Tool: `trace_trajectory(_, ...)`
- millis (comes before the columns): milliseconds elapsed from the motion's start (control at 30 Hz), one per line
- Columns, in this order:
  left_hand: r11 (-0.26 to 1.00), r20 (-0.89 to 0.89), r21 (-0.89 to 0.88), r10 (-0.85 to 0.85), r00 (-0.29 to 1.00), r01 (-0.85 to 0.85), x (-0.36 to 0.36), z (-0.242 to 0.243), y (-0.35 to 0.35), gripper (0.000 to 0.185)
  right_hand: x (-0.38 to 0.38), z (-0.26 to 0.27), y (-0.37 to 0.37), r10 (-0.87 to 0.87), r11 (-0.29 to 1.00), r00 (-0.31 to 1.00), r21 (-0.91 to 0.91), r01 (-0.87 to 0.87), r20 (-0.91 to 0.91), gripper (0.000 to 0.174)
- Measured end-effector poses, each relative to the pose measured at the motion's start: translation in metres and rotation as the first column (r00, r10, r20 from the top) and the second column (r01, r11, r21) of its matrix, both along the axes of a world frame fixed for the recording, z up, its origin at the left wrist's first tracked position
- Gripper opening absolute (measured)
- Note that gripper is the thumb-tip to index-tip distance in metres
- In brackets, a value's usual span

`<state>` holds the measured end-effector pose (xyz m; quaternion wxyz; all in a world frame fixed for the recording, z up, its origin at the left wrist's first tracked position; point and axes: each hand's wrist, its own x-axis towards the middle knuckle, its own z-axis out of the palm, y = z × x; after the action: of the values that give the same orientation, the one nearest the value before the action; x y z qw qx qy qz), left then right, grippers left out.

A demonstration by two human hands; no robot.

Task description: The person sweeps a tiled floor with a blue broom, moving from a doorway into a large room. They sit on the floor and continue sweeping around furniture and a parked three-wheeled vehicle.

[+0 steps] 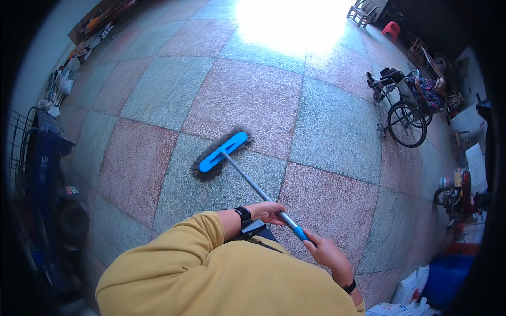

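A dust mop with a blue plate [223, 152] and a grey fringed pad [242, 129] lies flat on the terrazzo floor [233, 193] ahead of me. Its metal pole [249, 179] slants from the plate back toward my body. My left hand [269, 212] wraps around the pole partway up. Closer to the pole's end, my right hand [326, 249] grips it beside a blue collar [301, 233]. Both wrists carry black bands, and a dark device hangs at my waist.
At the right, a person sits in a wheelchair [407, 114]; farther back stand a red plastic stool [391, 30] and a wooden chair [363, 12]. A motorcycle [460, 193] is at the right edge. A blue wheeled bin [45, 158] and bagged items [65, 81] line the left wall.
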<state>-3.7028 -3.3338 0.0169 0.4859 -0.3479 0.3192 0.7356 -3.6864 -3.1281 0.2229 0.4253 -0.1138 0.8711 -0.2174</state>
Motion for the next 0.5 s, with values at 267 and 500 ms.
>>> trace_trajectory(267,0.995,-0.204,-0.103,-0.025,0.979,0.004,-0.059,-0.037,-0.045,0.019,-0.038,-0.029,-0.067,-0.222,0.971,0.957,-0.048,0.235,0.185,0.056)
trace_trajectory(500,0.929,-0.264,-0.313,0.115,0.958,-0.198,-0.129,-0.067,-0.18,0.016,-0.126,-0.089,-0.215,0.007,0.988,0.932,-0.144,0.048,0.363,0.081)
